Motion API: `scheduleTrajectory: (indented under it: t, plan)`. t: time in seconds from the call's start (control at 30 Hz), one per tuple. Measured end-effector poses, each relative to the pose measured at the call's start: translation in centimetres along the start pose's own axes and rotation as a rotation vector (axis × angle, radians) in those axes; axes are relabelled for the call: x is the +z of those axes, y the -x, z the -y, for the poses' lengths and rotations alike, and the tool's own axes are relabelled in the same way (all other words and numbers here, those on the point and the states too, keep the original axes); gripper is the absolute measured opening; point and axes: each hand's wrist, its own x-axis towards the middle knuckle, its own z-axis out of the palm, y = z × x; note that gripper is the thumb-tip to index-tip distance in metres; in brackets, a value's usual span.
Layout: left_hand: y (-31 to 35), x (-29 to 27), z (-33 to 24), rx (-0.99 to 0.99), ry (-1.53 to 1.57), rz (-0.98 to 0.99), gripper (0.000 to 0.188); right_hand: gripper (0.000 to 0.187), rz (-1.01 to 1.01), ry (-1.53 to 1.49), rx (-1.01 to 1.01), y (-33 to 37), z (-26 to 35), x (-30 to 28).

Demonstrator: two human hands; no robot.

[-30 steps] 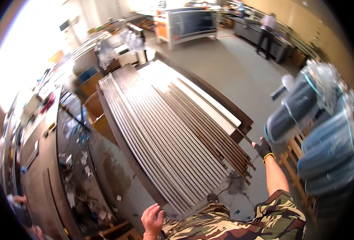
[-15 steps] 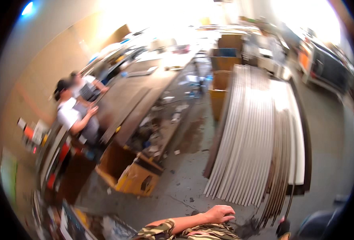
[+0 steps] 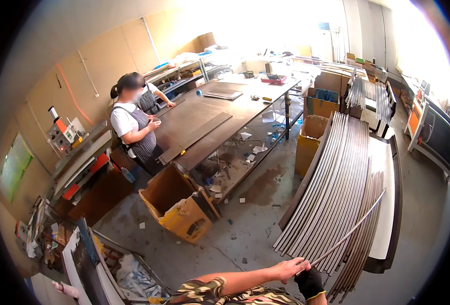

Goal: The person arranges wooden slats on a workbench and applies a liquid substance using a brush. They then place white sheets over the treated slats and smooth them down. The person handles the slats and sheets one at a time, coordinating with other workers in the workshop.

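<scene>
A long thin metal rod (image 3: pixel 348 235) slants up and to the right from my hands, lying over other rods. My right hand (image 3: pixel 310 283), in a black glove with a yellow cuff, is closed around its near end. Bare, my left hand (image 3: pixel 287 269) reaches across beside the glove, its fingers bent over the same end; their undersides are hidden. Beyond my hands lies a wide row of silvery rods (image 3: pixel 326 178), with a darker bundle of rods (image 3: pixel 360 241) to its right. Both rest on a long support with a white surface (image 3: pixel 382 152) and dark edges.
An open cardboard box (image 3: pixel 184 218) stands on the floor at the left, before a long worktable (image 3: pixel 204 114). A person in a striped apron (image 3: pixel 138 122) stands at that table, another person behind. More cardboard boxes (image 3: pixel 310 145) stand beside the rods. Scraps litter the grey floor.
My right hand has come left to meet my left hand, bringing the rod's near end along. The rod now slants across the others. The view has turned left.
</scene>
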Motion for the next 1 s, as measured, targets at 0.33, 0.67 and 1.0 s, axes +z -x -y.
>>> scheduleTrajectory:
  t: [0.33,0.67,1.0]
  plan:
    - [1.5,2.0,-0.1,-0.113,-0.163,-0.053,0.059,0.027,0.265,0.760,0.030,0.2,-0.2,1.7]
    - [-0.3,2.2,1.5,-0.245,0.171,0.239,0.029,0.047,-1.358,1.190,-0.425,8.5,10.0,-14.6]
    - [-8.1,7.1,-3.2,-0.215,0.212,0.104,0.035,0.046,-1.122,1.414,-0.103,11.4,9.1,-21.3]
